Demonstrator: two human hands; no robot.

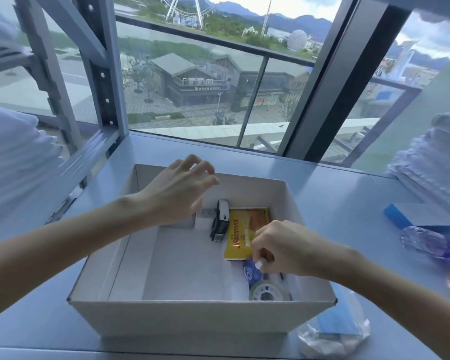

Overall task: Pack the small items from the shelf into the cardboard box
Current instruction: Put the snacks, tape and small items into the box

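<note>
Containing yellow packet (pixel 240 233), stapler (pixel 220 222) and tape roll (pixel 268 292) by its right wall, cardboard box (pixel 200 315) sat on surface (pixel 335 198). Left hand (pixel 177 193) hovered slack-fingered over box's far-left corner; right hand (pixel 278 248) curled above packet, grip unclear

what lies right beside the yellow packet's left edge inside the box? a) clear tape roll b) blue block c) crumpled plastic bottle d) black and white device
d: the black and white device lies alongside the left edge of the yellow packet in the cardboard box.

White cardboard box (pixel 182 318) holds a yellow packet (pixel 242 233); blue block (pixel 403 216) outside.
</note>
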